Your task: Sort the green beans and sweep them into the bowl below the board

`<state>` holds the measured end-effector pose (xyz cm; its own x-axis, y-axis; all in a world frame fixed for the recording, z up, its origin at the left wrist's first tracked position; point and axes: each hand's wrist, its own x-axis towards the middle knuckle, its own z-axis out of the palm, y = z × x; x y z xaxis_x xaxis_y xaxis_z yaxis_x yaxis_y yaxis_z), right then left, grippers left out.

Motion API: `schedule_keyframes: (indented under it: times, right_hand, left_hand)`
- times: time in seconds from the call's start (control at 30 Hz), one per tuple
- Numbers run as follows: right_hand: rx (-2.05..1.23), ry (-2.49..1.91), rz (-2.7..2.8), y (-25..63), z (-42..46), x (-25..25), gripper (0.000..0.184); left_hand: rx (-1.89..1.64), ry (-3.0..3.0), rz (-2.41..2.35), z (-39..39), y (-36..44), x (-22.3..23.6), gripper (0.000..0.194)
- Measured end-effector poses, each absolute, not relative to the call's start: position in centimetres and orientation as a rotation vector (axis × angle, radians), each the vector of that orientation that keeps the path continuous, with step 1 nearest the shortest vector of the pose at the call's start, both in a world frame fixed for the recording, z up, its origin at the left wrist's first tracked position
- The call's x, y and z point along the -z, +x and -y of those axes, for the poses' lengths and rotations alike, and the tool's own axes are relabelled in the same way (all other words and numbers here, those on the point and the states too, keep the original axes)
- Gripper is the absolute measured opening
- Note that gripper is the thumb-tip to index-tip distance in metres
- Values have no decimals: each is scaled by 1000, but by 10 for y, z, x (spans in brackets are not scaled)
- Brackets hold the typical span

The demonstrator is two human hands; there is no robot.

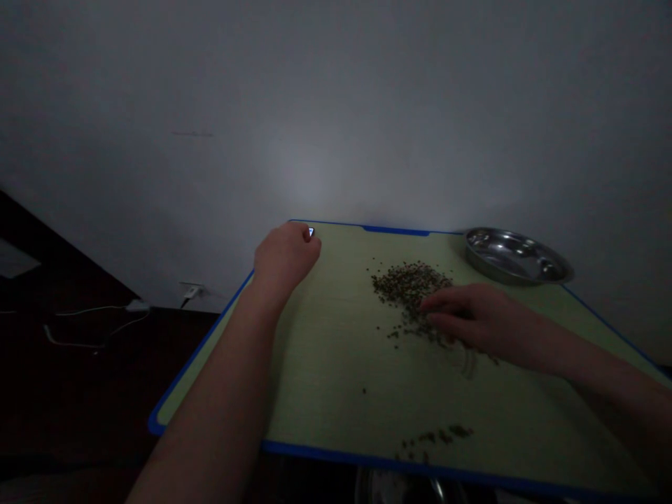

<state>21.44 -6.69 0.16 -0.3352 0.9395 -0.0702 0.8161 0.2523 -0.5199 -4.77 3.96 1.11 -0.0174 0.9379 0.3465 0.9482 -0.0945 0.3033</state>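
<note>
My left hand (288, 253) is a closed fist at the far left corner of the light green tabletop (325, 364). A small dark object with a bright face (311, 232) pokes out beside its thumb; the rest of it is hidden. My right hand (467, 315) reaches in from the right, low over a spread of small dark bean-like grains (412, 281). Its thumb and forefinger point left among the grains, slightly apart; the other fingers are partly hidden. Some grains below this hand are blurred by motion. A separate scatter of grains (444, 435) lies near the front edge.
A shallow round metal bowl (517, 257) stands at the back right corner. The tabletop has a blue rim (336, 453) and meets a pale wall (341, 126). Below the front edge shows another shiny metal vessel (409, 488). White cables (99, 309) lie at the left.
</note>
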Motion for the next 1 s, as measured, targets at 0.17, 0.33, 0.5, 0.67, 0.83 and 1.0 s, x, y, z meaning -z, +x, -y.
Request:
schedule_keyframes:
  times: [0.17, 0.33, 0.5, 0.67, 0.83, 1.0]
  right_hand:
    - [-824, -1674, 2200, 221, 78, 15, 27]
    - [-838, -1648, 2238, 214, 76, 21, 28]
    - [-864, -1604, 2253, 198, 73, 27, 29]
    - [-805, -1562, 2281, 181, 68, 28, 27]
    - [-698, -1535, 2324, 177, 63, 20, 25]
    - [-563, -1515, 2391, 183, 59, -1, 17]
  left_hand:
    - [701, -2241, 2050, -39, -47, -11, 19]
    - [684, -2264, 2051, -39, -47, -10, 19]
    - [690, -2279, 2042, -39, -47, -10, 18]
    - [674, -2290, 2050, -39, -46, -10, 17]
    - [676, -2302, 2034, -39, -46, -9, 17]
    - [696, -2319, 2011, -39, -46, -6, 17]
